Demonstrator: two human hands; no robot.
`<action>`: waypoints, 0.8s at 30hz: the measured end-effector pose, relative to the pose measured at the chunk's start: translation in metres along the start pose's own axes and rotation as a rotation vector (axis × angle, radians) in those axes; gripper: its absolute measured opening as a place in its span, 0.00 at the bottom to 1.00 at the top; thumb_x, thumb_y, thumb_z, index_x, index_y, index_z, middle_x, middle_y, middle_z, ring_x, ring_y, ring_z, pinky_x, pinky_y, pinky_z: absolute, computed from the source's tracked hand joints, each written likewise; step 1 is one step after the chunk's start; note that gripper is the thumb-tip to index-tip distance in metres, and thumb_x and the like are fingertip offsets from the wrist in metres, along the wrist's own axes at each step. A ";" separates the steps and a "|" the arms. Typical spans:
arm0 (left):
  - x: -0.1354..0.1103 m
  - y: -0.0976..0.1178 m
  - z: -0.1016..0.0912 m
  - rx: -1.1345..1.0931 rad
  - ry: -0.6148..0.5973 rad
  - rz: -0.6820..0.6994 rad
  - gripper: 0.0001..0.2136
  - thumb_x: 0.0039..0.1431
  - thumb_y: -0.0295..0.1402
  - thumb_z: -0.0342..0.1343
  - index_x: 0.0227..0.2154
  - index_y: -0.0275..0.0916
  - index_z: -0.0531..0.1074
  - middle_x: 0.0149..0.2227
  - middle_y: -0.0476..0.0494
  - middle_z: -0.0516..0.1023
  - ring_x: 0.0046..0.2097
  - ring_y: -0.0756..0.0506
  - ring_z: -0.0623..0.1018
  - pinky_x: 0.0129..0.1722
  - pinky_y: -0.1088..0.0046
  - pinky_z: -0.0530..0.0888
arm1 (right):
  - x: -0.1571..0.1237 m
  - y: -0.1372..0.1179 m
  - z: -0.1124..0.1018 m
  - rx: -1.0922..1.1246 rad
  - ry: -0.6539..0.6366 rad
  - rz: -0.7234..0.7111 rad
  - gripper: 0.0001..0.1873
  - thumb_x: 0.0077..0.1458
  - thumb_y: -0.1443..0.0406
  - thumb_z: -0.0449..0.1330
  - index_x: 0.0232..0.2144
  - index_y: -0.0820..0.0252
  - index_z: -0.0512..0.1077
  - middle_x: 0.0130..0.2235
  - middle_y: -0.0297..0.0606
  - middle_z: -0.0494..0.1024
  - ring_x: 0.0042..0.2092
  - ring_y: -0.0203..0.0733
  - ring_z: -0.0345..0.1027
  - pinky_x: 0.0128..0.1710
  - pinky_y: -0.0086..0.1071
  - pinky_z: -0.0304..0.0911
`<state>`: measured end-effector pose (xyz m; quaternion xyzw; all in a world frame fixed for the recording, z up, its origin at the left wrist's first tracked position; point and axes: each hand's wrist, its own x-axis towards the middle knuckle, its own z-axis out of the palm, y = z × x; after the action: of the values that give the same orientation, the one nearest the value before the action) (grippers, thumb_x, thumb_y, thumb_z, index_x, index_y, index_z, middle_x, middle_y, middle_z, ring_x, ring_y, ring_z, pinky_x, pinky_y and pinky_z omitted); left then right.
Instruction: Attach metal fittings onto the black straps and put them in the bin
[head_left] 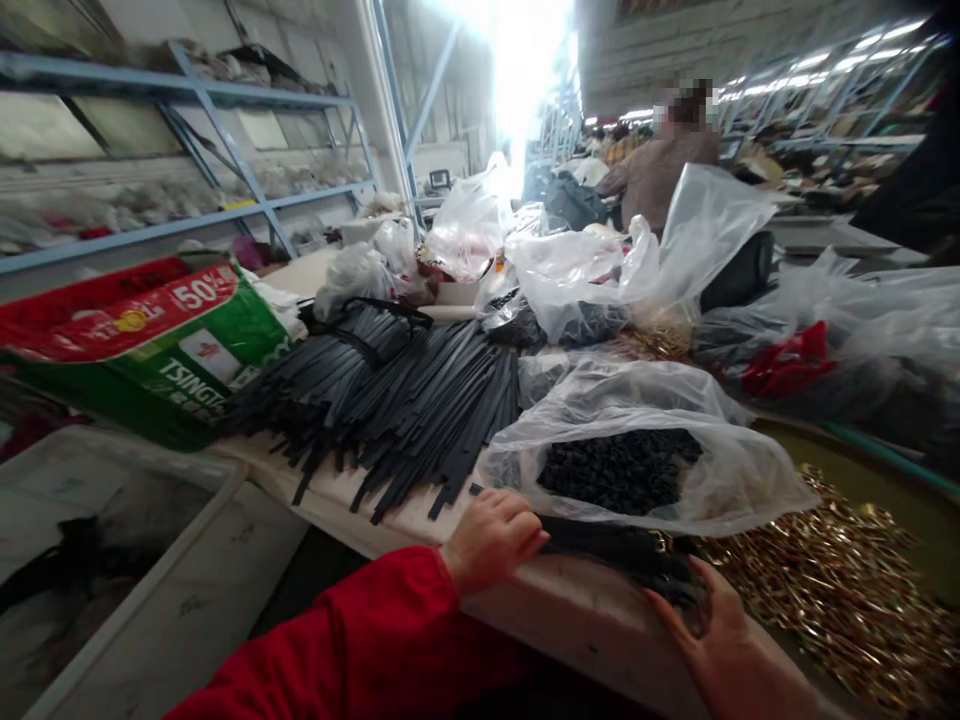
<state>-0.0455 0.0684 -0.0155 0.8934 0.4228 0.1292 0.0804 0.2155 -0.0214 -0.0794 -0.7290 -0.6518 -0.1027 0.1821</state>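
Worktable [577, 605] edge bears black straps [622, 550] touched by left hand [491, 540] and right hand [720, 640].

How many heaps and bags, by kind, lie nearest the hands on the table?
Black strip heaps: 2 (big heap, small bundle)
Bag of black pieces: 1
Gold metal heap: 1
Total: 4

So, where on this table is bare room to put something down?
Only small patches: a bare band of table between the pile of black strips and the left hand, and the front edge below the dark bundle. Beyond, bags and gold metal parts crowd everything.
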 end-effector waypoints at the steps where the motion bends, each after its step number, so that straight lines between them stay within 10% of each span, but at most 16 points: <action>1: 0.003 -0.011 -0.010 0.021 0.008 -0.107 0.13 0.62 0.38 0.41 0.33 0.40 0.70 0.36 0.42 0.73 0.42 0.45 0.71 0.44 0.68 0.64 | -0.002 0.002 0.000 -0.001 0.016 -0.022 0.27 0.53 0.51 0.49 0.50 0.60 0.64 0.24 0.44 0.74 0.21 0.47 0.66 0.20 0.35 0.56; 4: 0.022 -0.049 -0.028 0.067 0.075 -0.434 0.11 0.61 0.34 0.42 0.37 0.36 0.68 0.39 0.36 0.71 0.45 0.41 0.71 0.45 0.65 0.64 | -0.006 0.006 0.002 -0.008 0.038 -0.055 0.26 0.52 0.52 0.52 0.49 0.59 0.65 0.24 0.43 0.74 0.19 0.43 0.64 0.19 0.33 0.54; 11: 0.044 -0.083 -0.008 -0.095 0.125 -0.639 0.05 0.51 0.28 0.53 0.31 0.31 0.67 0.35 0.31 0.72 0.40 0.38 0.74 0.39 0.65 0.67 | -0.017 -0.010 0.010 -0.004 0.064 -0.296 0.16 0.56 0.57 0.50 0.43 0.58 0.68 0.30 0.43 0.76 0.27 0.44 0.68 0.25 0.33 0.58; 19: 0.028 -0.048 -0.037 -0.617 0.346 -0.614 0.05 0.54 0.33 0.46 0.29 0.36 0.62 0.30 0.46 0.69 0.35 0.48 0.71 0.37 0.73 0.67 | 0.033 -0.050 0.012 -0.153 -0.096 -0.322 0.08 0.56 0.69 0.50 0.35 0.60 0.69 0.29 0.40 0.71 0.30 0.44 0.65 0.28 0.34 0.52; 24: 0.016 0.006 -0.044 -1.077 0.251 -0.533 0.10 0.53 0.39 0.48 0.32 0.37 0.63 0.30 0.48 0.70 0.31 0.52 0.72 0.30 0.77 0.69 | 0.069 -0.056 0.015 -0.179 -0.127 -0.240 0.08 0.56 0.69 0.50 0.35 0.62 0.68 0.31 0.42 0.70 0.31 0.42 0.65 0.26 0.32 0.49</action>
<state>-0.0446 0.0780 0.0309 0.5687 0.5133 0.4041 0.4997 0.1681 0.0524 -0.0592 -0.6641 -0.7328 -0.1350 0.0613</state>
